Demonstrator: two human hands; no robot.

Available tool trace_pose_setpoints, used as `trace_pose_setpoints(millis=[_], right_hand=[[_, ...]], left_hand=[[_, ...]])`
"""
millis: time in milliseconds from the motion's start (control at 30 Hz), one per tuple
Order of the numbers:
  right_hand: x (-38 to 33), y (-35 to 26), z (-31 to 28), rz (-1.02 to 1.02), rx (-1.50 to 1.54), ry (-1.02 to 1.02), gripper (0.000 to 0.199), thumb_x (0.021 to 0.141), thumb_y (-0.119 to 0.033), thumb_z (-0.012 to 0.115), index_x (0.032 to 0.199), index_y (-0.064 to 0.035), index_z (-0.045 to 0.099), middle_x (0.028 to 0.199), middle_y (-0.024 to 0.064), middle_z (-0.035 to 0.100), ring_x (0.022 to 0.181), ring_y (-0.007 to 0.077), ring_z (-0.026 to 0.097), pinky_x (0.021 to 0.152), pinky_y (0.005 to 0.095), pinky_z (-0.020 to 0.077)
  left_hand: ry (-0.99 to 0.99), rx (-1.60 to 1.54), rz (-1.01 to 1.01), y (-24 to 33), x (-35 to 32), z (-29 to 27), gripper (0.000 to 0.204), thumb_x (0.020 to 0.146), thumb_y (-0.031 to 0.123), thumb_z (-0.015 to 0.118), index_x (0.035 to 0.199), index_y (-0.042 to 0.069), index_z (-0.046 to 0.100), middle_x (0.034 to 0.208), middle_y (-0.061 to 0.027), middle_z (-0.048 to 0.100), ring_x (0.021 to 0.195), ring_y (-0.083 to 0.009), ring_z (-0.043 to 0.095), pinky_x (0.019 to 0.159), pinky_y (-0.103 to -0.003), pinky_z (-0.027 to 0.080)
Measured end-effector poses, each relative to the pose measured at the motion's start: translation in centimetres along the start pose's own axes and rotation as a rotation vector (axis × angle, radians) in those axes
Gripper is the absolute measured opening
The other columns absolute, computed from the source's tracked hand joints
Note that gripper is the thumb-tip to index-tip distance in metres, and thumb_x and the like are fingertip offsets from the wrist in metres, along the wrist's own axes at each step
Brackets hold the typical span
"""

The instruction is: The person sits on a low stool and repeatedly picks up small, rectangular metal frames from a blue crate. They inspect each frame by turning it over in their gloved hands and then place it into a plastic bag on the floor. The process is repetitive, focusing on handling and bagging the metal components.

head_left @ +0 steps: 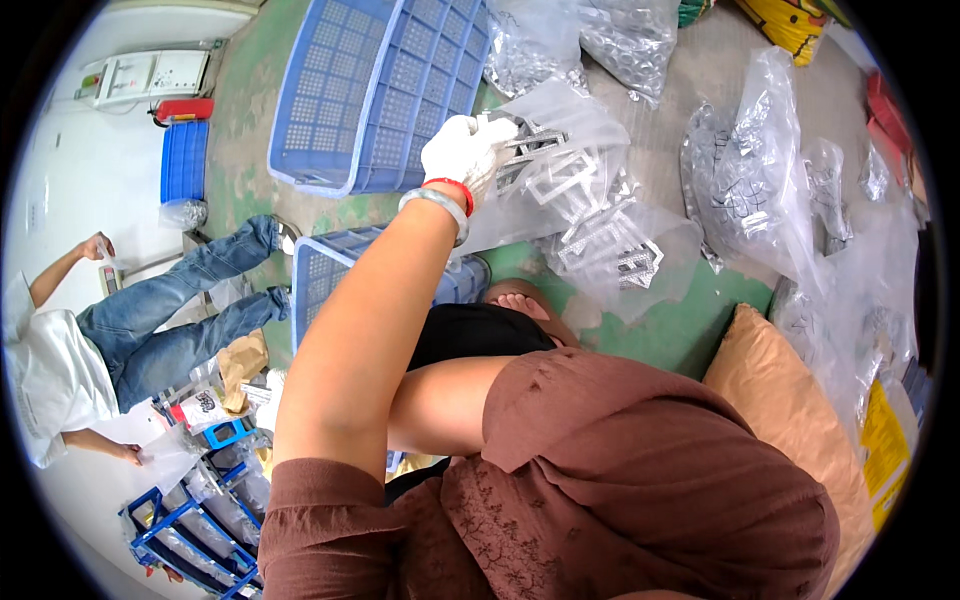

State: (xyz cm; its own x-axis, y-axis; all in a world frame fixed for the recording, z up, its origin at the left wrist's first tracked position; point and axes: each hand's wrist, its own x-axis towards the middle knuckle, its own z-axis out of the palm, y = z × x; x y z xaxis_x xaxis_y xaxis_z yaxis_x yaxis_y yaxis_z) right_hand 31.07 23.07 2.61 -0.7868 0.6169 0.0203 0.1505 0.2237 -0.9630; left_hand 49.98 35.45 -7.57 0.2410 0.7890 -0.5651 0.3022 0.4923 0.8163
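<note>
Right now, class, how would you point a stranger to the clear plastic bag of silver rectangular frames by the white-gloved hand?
Start at the large blue perforated plastic basket near the top. Beside its lower right is the white-gloved left hand. The clear plastic bag spreads rightward from there; unlike its neighbours, it meets the hand, and open-centred silver frames show inside.
</note>
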Motion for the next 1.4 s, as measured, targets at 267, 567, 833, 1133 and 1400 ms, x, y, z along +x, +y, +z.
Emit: trace_pose_setpoints(millis=[267, 567, 833, 1133, 1400], right_hand=[[0.1, -0.2, 0.0, -0.003, 0.041, -0.008, 0.054, 0.079, -0.042, 0.074, 0.119, -0.0068, 0.065, 0.108, 0.0148, 0.071, 0.093, 0.0307, 0.071, 0.076, 0.0398, 0.0543], [0.2, -0.8, 0.8, 0.012, 0.070, -0.014, 0.051, 0.080, -0.041, 0.073, 0.115, -0.0041, 0.066, 0.104, 0.0170, 0.072, 0.091, 0.0319, 0.071, 0.073, 0.0402, 0.0545], [0.9, -2.6, 0.6, 0.261, 0.586, 0.063, 0.049, 0.082, -0.040, 0.073, 0.112, -0.0016, 0.067, 0.100, 0.0188, 0.073, 0.089, 0.0330, 0.072, 0.070, 0.0406, 0.0546], [1.7, -2.7, 1.8, -0.156, 1.356, -0.101, 0.011, 0.083, -0.004, 0.065, 0.083, 0.0063, 0.060, 0.071, 0.0146, 0.063, 0.060, 0.0221, 0.064, 0.059, 0.0326, 0.0553], [0.5, -4.5, 3.7, -0.247, 0.908, -0.039, 0.027, 0.079, -0.006, 0.077, 0.096, 0.0013, 0.058, 0.082, 0.0114, 0.065, 0.070, 0.0185, 0.067, 0.066, 0.0331, 0.0577]], left_hand=[[-0.064, -0.044, 0.054, -1.7, 1.5, 0.3, 0.031, 0.086, 0.015, 0.075, 0.105, -0.004, 0.059, 0.102, -0.0088, 0.064, 0.091, -0.0163, 0.063, 0.081, -0.029, 0.055], [-0.177, 0.637, -0.140, 2.2, -2.7, -3.8, 0.051, 0.083, 0.036, 0.076, 0.118, 0.001, 0.065, 0.096, -0.0063, 0.067, 0.083, -0.0138, 0.063, 0.078, -0.027, 0.052], [0.133, 0.466, 0.275, 10.2, -17.3, -16.2, 0.041, 0.095, 0.021, 0.065, 0.130, 0.001, 0.058, 0.121, -0.0073, 0.064, 0.105, -0.0163, 0.062, 0.096, -0.031, 0.049], [0.922, 0.364, 0.397, 2.0, -37.3, -30.2, 0.039, 0.098, 0.021, 0.060, 0.129, -0.002, 0.055, 0.120, -0.0116, 0.063, 0.107, -0.0219, 0.064, 0.094, -0.035, 0.053], [0.745, -0.443, 0.356, -4.9, -42.8, -27.9, 0.073, 0.091, 0.063, 0.057, 0.127, -0.001, 0.050, 0.103, -0.0221, 0.065, 0.082, -0.0294, 0.070, 0.075, -0.041, 0.059]])
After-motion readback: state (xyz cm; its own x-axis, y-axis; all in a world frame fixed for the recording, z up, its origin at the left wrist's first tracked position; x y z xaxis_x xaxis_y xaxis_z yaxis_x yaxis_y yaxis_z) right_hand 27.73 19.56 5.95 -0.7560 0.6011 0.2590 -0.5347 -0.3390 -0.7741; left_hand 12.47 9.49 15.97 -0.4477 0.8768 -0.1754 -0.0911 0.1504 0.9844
